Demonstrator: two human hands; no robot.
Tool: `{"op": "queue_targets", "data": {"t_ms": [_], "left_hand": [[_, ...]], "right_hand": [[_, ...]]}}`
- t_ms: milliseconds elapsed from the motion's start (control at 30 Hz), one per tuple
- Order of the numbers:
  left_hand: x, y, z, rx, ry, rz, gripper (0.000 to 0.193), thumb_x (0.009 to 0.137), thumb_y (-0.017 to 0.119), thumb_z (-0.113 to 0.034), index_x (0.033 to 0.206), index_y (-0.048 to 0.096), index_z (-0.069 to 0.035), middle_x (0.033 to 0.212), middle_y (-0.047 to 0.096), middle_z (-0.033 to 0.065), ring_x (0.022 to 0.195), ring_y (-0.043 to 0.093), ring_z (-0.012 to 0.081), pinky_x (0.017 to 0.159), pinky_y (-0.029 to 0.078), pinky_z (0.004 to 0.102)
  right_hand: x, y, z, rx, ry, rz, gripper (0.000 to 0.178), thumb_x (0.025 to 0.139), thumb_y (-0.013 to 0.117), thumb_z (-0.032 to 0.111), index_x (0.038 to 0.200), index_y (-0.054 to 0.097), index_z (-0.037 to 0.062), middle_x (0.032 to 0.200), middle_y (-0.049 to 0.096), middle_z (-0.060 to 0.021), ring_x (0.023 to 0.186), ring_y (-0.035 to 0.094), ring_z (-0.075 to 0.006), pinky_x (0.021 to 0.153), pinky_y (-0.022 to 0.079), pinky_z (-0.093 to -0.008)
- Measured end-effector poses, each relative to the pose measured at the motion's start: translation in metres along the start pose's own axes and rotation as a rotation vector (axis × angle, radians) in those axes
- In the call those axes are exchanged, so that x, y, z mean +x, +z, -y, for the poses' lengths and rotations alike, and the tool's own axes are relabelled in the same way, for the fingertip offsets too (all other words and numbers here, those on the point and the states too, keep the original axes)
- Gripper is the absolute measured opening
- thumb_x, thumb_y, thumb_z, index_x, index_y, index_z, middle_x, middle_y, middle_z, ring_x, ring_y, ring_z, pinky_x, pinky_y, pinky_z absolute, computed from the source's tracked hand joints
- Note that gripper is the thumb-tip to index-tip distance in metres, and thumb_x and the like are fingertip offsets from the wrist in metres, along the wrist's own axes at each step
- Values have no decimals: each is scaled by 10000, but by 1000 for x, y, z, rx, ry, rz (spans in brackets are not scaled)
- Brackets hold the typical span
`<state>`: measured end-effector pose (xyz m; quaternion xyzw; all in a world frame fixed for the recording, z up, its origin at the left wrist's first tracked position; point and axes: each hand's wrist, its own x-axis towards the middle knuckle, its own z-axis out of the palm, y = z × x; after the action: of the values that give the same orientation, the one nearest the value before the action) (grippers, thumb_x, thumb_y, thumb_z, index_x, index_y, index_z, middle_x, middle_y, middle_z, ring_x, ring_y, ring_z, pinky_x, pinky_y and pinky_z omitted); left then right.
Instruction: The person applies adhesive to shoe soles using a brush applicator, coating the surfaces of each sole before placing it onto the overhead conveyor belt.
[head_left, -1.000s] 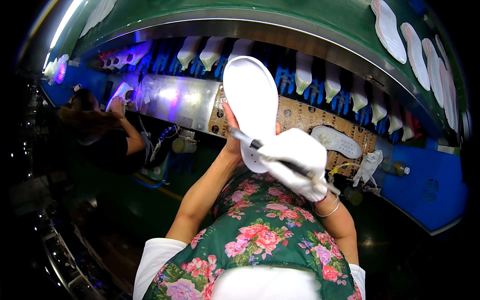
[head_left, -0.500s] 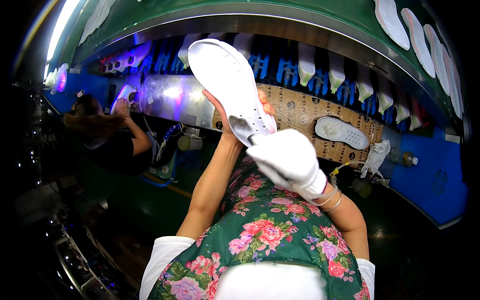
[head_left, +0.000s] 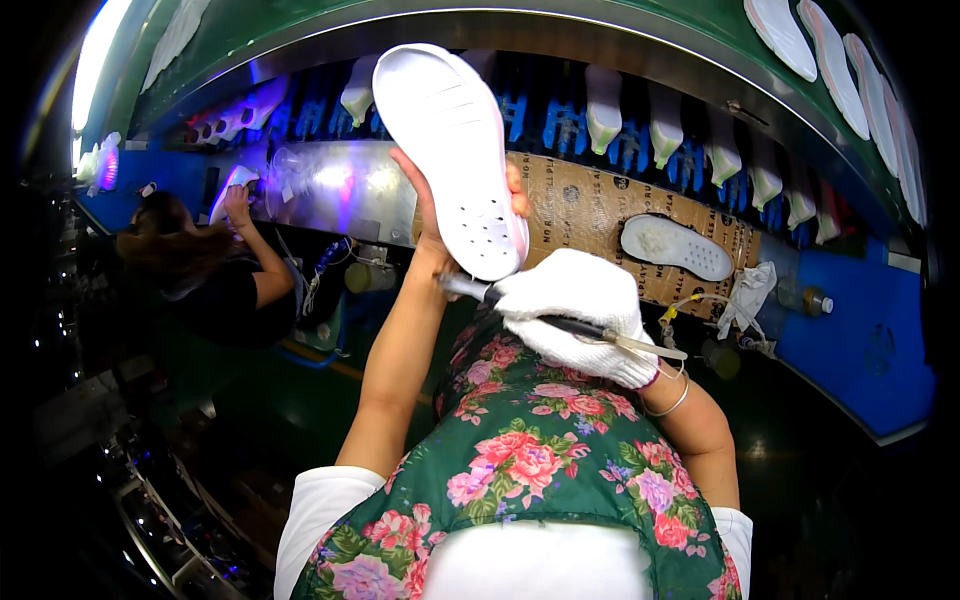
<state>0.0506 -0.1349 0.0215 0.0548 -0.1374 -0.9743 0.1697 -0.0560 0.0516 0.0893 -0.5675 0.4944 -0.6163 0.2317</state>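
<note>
White sole up front, clasped across its edges by the bare left hand, long axis tilting up and leftward! Gloved right hand, closed around a brush-like tool, sits just below its perforated end.

Dark lettering, round emblems repeated on brown cardboard.

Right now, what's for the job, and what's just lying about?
For the job:
white sole, in the left-hand grip
dark-handled tool, in the gloved right-hand grip

Seemingly just lying about:
second sole, on cardboard
crumpled white cloth
bottle
</note>
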Motion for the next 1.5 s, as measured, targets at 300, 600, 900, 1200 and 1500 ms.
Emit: {"op": "queue_targets", "data": {"t_ms": [300, 600, 900, 1200, 1500], "left_hand": [[16, 4, -10, 275, -174, 96, 1196, 746, 235, -993, 1417, 456, -28, 936, 675, 251, 777, 724, 344, 636, 626, 432], [18, -6, -16, 253, -579, 98, 1046, 822, 451, -854, 1470, 445, -33, 1062, 670, 309, 883, 726, 426, 724, 634, 504], [37, 23, -23, 1078, -667, 52, 826, 985, 359, -706, 1511, 464, -78, 1414, 579, 172, 1270, 595, 253, 1016, 536, 369], [42, 9, -24, 1166, -675, -88, 803, 997, 324, -714, 1521, 466, -122, 1433, 577, 159, 1244, 619, 277, 1006, 535, 398], [4, -6, 19, 87, -300, 244, 892, 980, 143, -763, 1538, 347, -97, 1209, 653, 183, 994, 706, 296, 847, 615, 437]], "right_hand": [[-12, 10, -7, -383, -230, 16, 324, 767, 785, 10, 1077, 742, 92, 966, 750, -111, 847, 717, -260, 737, 551, -350], [-19, 9, -8, -379, -229, 142, 362, 731, 774, -4, 1078, 715, 78, 1042, 723, -126, 838, 705, -289, 706, 543, -377], [-5, 6, -13, -253, -152, 135, 304, 759, 786, -6, 1038, 728, 97, 944, 738, -93, 803, 701, -272, 705, 539, -362], [-10, -1, -9, -57, 110, 112, 188, 791, 807, 69, 971, 758, 88, 911, 740, -101, 824, 713, -279, 755, 562, -358], [-7, -24, -9, 167, 487, -477, 189, 840, 738, -58, 1027, 754, -35, 1006, 749, -115, 889, 691, -154, 823, 548, -274]]}}
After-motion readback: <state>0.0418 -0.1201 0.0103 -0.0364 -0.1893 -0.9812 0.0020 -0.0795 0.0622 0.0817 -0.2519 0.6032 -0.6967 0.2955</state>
